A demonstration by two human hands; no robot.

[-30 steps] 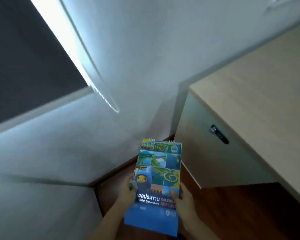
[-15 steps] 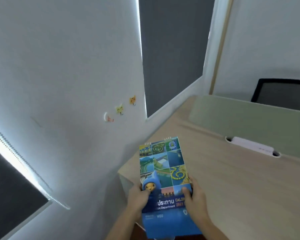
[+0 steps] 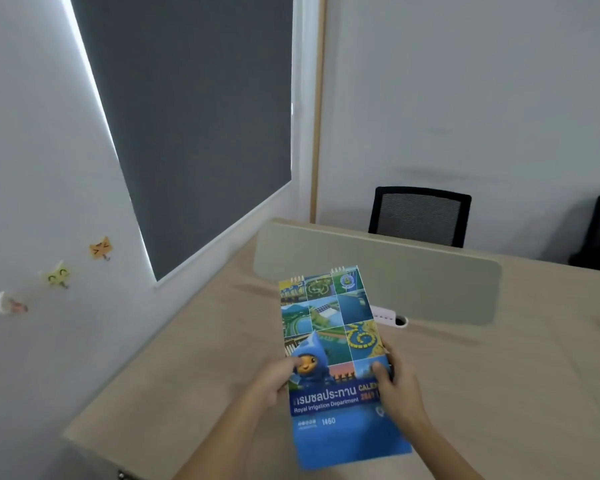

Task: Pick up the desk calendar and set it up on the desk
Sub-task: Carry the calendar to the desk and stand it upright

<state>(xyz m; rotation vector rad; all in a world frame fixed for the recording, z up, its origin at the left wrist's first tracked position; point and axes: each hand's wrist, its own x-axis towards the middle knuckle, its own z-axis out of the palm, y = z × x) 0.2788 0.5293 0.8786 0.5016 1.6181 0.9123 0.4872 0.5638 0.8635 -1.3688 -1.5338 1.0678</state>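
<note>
A tall blue desk calendar (image 3: 333, 344) with a photo-grid cover, a blue cartoon mascot and spiral rings at its far end is folded flat and held above the light wooden desk (image 3: 194, 368). My left hand (image 3: 274, 381) grips its left edge, thumb on the cover. Its right edge is pinched by my right hand (image 3: 397, 386). The calendar's near end points toward me.
A pale divider panel (image 3: 430, 271) stands across the desk's far side, with a white cable outlet (image 3: 392, 318) at its foot. Two black mesh chairs (image 3: 420, 214) stand behind it. A dark window blind (image 3: 194, 116) and cat-shaped wall hooks (image 3: 58, 275) are on the left wall.
The view has swung up from the floor and desk side to the desk top. The calendar, held in both hands throughout, is now over the desk surface.
</note>
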